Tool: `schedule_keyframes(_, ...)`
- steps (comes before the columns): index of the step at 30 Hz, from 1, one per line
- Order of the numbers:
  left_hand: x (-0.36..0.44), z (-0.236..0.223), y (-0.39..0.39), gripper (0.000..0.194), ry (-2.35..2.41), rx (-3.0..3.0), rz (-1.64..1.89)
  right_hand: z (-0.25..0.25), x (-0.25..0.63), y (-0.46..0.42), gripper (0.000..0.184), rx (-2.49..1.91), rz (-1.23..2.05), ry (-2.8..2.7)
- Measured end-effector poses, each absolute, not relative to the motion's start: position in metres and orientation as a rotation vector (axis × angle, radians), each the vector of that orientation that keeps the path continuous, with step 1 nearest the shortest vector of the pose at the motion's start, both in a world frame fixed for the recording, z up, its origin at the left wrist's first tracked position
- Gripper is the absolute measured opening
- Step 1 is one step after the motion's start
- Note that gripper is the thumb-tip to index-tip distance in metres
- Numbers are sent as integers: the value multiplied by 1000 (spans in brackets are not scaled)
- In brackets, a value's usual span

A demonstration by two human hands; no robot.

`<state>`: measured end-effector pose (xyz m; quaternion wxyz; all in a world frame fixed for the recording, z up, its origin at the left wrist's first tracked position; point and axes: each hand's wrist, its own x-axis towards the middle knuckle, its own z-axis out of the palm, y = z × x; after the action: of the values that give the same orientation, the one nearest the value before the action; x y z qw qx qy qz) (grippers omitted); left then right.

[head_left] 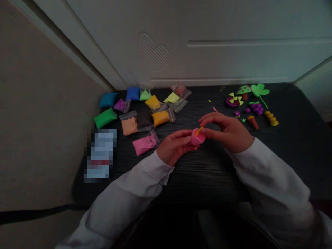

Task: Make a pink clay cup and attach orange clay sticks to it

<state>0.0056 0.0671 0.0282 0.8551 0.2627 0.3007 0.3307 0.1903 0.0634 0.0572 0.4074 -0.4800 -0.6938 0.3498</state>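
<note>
My left hand [176, 144] is closed around the side of a small pink clay cup [197, 139], held above the dark table near its middle. From the right, my right hand [225, 130] pinches a thin curved yellow clay strip [199, 130] at the cup's opening. The strip's lower end sits inside the cup's rim, and whether it is stuck there I cannot tell. Left of my left hand lies an opened bag of pink clay [145, 143]. Just beyond my right hand is a tiny pink piece [215, 109].
Several clay bags, such as a green one [105, 118] and a black one [144, 119], cover the table's back left. A blurred-out phone-like slab [101, 155] lies at the left edge. Finished clay shapes, including purple grapes [256, 109] and a green flower [260, 90], stand back right.
</note>
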Motion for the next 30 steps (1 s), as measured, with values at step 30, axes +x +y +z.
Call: schedule_keyframes(30,7,30,70,15,669,415,715,45,190,65,27,-1336,691,-1845)
